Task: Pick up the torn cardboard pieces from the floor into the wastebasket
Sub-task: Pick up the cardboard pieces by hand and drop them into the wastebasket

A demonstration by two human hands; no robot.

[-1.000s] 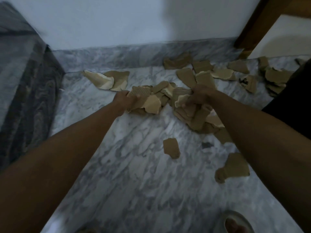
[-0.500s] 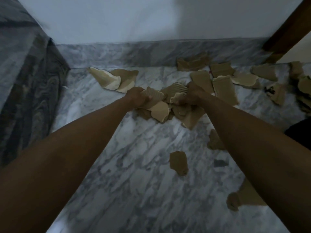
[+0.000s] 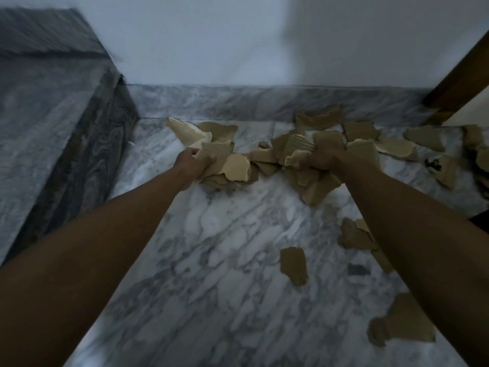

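Observation:
Torn brown cardboard pieces lie scattered over the marble floor [image 3: 225,260]. My left hand [image 3: 189,164] grips a bundle of cardboard pieces [image 3: 225,165] at mid-frame. My right hand [image 3: 321,157] grips another bunch of cardboard pieces [image 3: 299,151], with more hanging below it [image 3: 317,188]. Both bunches are just above or touching the floor; I cannot tell which. Loose pieces lie near the wall [image 3: 320,119], in the foreground [image 3: 293,264] and at lower right [image 3: 402,327]. No wastebasket shows clearly.
A dark marble step or ledge [image 3: 53,144] rises on the left. A white wall with a marble skirting [image 3: 238,102] closes the back. A brown door frame [image 3: 460,80] stands at the right. A dark shape [image 3: 480,218] sits at the right edge.
Both hands have gathered the pile and pulled apart slightly, each gripping its own bunch. The view has shifted, so the floor pieces sit lower and further right in the frame.

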